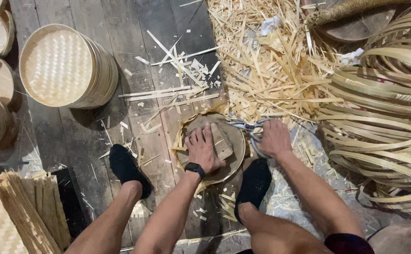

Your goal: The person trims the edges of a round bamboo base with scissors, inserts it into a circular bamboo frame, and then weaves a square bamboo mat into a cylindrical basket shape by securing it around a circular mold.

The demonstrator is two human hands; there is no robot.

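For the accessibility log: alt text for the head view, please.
Seen from above, a left hand presses a wooden block onto a round woven disc while the right hand works scissors at its edge, amid bamboo strips.

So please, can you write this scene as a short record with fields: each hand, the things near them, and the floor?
left hand: pressed flat on a wooden block over a round woven piece
right hand: grips metal scissors at that piece's edge
wrist: black watch
feet: black socks, either side of the piece
floor: dark wooden planks
nearby: bamboo offcuts, stacked woven baskets, bamboo hoops
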